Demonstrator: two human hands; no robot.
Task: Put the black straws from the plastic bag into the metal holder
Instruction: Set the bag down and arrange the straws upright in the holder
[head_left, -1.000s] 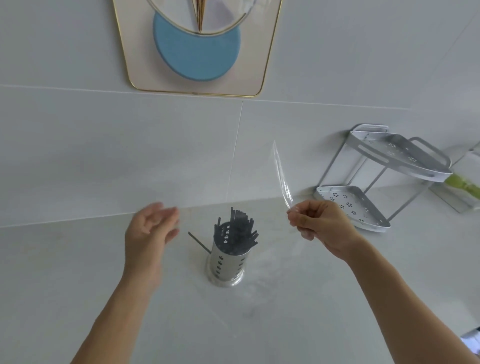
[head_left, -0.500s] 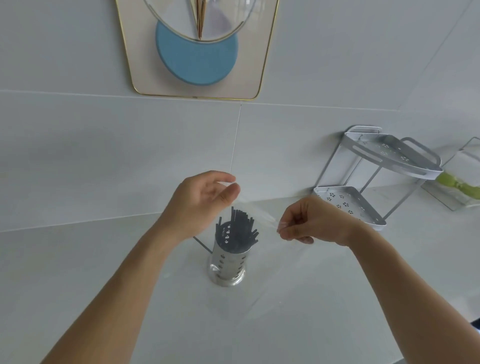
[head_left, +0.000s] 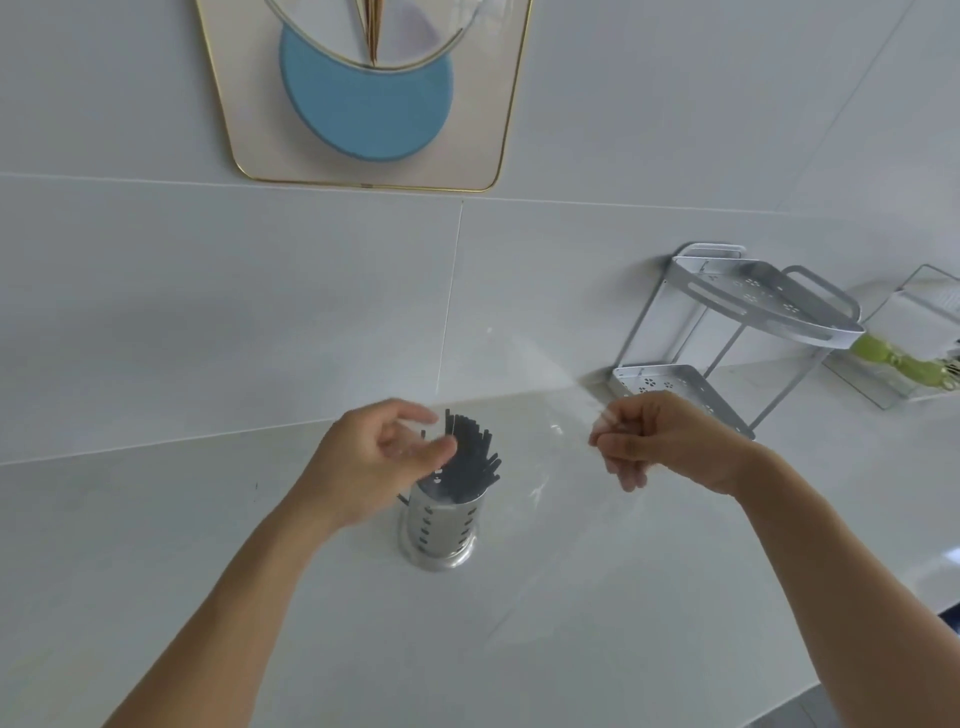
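The perforated metal holder (head_left: 441, 530) stands upright on the white counter, with several black straws (head_left: 475, 452) fanned out of its top. My left hand (head_left: 379, 462) hovers just left of the straw tips, its fingers loosely apart and nothing clearly pinched. To the right of the holder, my right hand (head_left: 660, 441) is blurred and pinches the clear plastic bag (head_left: 545, 467). The bag spreads as a faint film between my hands and holds no visible straws. A short dark piece of a stray straw (head_left: 401, 500) shows on the counter beneath my left hand.
A white two-tier corner rack (head_left: 737, 332) stands at the back right against the tiled wall. Beside it is a clear box holding something green (head_left: 904, 358). A gold-framed wall piece with a blue disc (head_left: 363, 98) hangs above. The counter's front edge runs at the lower right.
My left hand has come in from the left and dropped down beside the straw tips. The bag, held upright a second ago, now spreads low between my hands. My right hand is moving.
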